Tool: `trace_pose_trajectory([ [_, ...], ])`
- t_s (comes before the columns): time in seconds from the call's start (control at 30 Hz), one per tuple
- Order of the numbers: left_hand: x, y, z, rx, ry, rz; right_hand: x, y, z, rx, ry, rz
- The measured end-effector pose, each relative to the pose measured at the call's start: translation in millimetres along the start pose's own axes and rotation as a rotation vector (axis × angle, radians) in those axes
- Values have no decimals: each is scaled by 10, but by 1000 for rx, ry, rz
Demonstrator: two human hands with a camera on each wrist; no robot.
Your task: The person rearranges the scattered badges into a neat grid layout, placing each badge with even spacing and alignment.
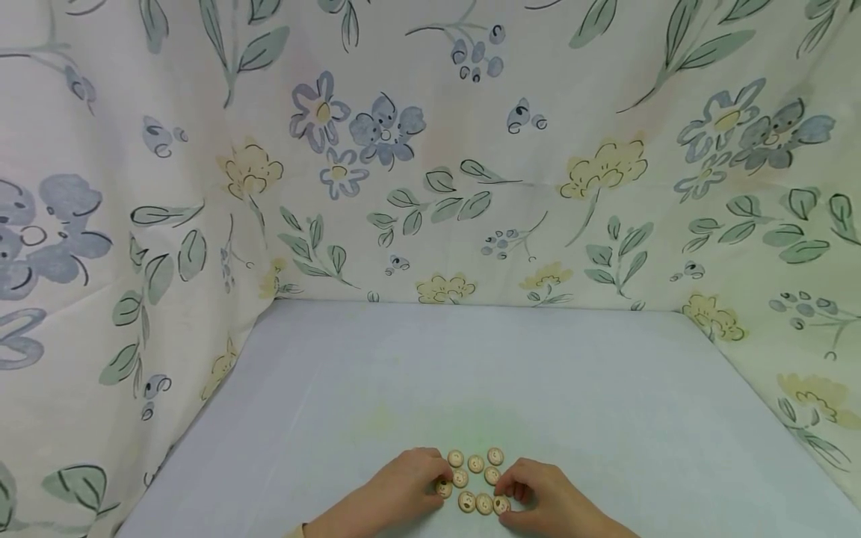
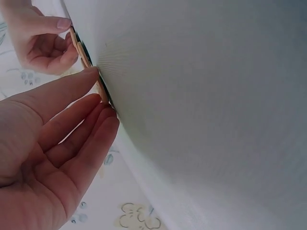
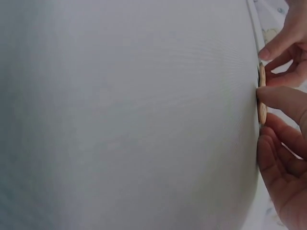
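Note:
Several small round wooden discs with dark marks on their faces lie flat on the table in a loose cluster. In the head view my left hand is at the cluster's left side, pinching a wooden disc by its edges between thumb and fingers. Opposite it, my right hand grips another wooden disc at the right end of the near row. Both wrist views show the discs edge-on; the left wrist view has a disc at my left fingertips, the right wrist view a disc at my right.
A pale, smooth tabletop stretches behind and to both sides of the discs. Floral cloth hangs around its back and sides.

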State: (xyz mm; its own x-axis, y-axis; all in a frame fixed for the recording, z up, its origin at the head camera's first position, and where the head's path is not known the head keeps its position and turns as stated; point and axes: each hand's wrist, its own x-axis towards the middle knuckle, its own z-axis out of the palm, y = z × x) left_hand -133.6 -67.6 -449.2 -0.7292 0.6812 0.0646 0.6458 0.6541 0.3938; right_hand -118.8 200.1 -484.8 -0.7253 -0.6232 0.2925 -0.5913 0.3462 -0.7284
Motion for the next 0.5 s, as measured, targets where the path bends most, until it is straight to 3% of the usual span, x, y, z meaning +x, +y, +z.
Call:
trace_pose_trajectory([
  [0.2,5,12,8,52,42,38,13,-28,-10,-64,-28,4],
  [0.33,12,29,0,93,61,72,22,-26,-12,-123,-45,-44],
  [0.5,37,52,4,126,39,73,27,-28,-6,-180,-33,-130],
])
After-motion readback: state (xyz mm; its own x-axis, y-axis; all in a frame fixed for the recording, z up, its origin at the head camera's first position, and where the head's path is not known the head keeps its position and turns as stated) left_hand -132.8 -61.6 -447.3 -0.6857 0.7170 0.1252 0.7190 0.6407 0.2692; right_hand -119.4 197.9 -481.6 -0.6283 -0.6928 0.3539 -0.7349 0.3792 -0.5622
